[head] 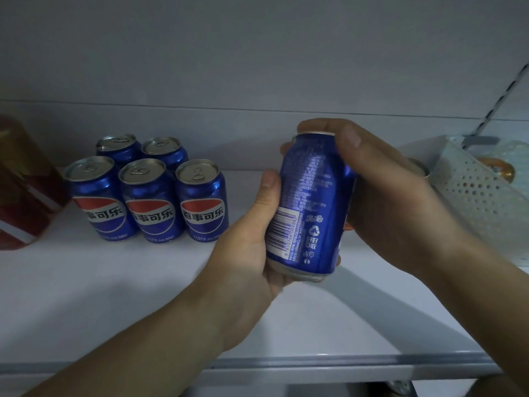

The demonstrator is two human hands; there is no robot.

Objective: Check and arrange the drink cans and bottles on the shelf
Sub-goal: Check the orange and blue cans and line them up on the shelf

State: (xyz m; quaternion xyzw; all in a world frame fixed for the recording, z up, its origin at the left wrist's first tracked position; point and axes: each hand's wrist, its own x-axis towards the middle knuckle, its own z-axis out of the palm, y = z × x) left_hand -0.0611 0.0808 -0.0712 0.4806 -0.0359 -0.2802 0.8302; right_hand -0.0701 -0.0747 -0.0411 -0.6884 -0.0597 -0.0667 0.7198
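Note:
A blue cola can (312, 202) is held above the white shelf (114, 296), barcode and small print turned toward me. My left hand (252, 253) grips its lower part from the left and underneath. My right hand (380, 181) curls over its top and right side. Several matching blue cans (146, 196) stand upright in two rows at the back left of the shelf, logos facing front.
A red container (23, 190) stands at the far left edge. At the right lies a white perforated basket (481, 196) with an orange item inside. The shelf's front lip (315, 365) runs along the bottom, and a slotted upright (512, 78) is at the right wall.

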